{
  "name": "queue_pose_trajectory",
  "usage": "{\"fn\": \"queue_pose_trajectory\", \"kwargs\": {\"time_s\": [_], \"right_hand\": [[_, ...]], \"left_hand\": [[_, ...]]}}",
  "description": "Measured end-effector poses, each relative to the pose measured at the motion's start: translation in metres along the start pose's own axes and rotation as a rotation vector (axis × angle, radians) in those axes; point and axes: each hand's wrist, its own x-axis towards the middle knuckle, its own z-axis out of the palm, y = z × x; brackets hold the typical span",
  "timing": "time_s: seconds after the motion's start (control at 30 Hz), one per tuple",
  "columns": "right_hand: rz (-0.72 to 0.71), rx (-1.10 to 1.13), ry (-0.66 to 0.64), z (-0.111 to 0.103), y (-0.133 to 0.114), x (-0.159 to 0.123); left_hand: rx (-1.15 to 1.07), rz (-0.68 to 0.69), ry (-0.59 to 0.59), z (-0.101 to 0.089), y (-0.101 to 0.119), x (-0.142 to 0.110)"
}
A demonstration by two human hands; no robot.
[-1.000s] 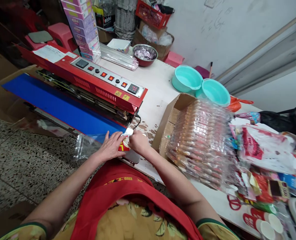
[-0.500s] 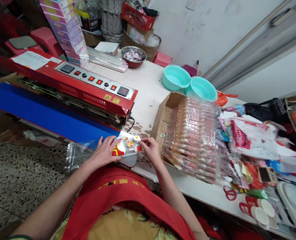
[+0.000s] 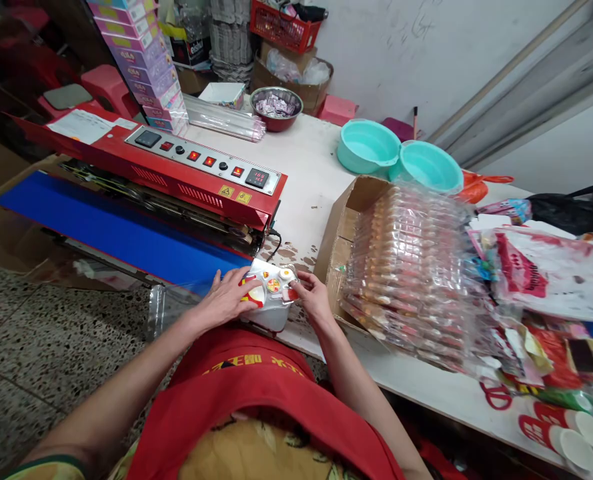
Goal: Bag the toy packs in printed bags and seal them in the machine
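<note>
Pressing a clear plastic bag (image 3: 165,308) with miniature food pieces (image 3: 273,285) onto the pale platform (image 3: 271,321) beside the blue conveyor belt (image 3: 121,223), with left hand (image 3: 225,297) flat and unclenched, probably to steady it; pinching its right end between thumb and fingers of right hand (image 3: 317,299), seemingly to keep that end in place.

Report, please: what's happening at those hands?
Left hand on clear plastic bag. Right hand at small red, white and yellow pieces. Open brown cardboard box close right.
</note>
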Motion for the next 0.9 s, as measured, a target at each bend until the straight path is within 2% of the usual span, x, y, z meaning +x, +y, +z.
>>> {"fn": "queue_pose_trajectory", "kwargs": {"time_s": [0.17, 0.27, 0.47, 0.6, 0.73, 0.8, 0.9], "right_hand": [[0.048, 0.028, 0.040, 0.001, -0.002, 0.002], [-0.008, 0.011, 0.020, -0.002, -0.001, 0.001], [-0.194, -0.155, -0.003, -0.007, -0.005, -0.015], [-0.249, -0.179, -0.081, 0.002, -0.016, -0.029], [-0.320, -0.129, -0.232, 0.013, -0.024, -0.033], [-0.262, -0.040, -0.322, 0.017, -0.025, -0.031], [-0.057, 0.099, -0.317, 0.018, -0.028, -0.024]], "left_hand": [[-0.039, 0.102, -0.158, -0.022, 0.001, 0.026], [-0.054, 0.172, -0.184, -0.028, 0.001, 0.036], [-0.043, 0.240, -0.043, -0.024, 0.003, 0.040], [-0.072, 0.282, 0.051, -0.019, 0.021, 0.052], [-0.143, 0.226, 0.153, -0.013, 0.041, 0.068], [-0.215, 0.214, 0.192, -0.011, 0.045, 0.074], [-0.430, 0.179, 0.238, -0.008, 0.039, 0.078]]}}
